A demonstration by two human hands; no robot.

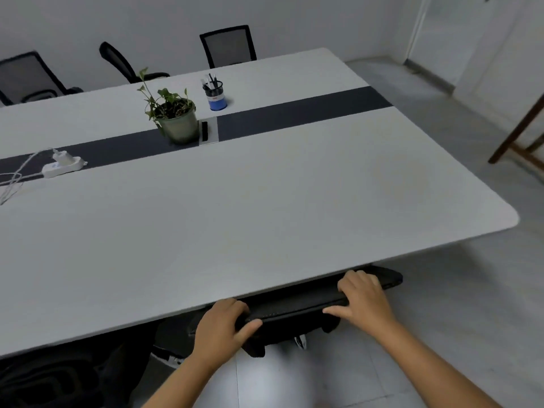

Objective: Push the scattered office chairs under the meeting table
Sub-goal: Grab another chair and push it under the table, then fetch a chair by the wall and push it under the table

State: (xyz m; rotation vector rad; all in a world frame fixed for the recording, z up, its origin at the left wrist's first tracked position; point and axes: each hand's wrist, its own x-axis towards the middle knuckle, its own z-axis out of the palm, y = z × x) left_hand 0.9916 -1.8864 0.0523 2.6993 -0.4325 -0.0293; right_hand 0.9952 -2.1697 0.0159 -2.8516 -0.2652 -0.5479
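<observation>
The top edge of the black chair back (297, 304) is being gripped by the left hand (219, 328) and right hand (363, 298), fingers curled over it, thumbs nearside; just beyond the fingertips, the meeting table (235, 219) edge is overhanging it.

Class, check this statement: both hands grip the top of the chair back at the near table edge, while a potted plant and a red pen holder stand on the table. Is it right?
Not quite. The head view shows the pen holder is blue, not red. The rest holds: the left hand and right hand grip the chair back at the near edge of the table, and the potted plant stands there.
</observation>
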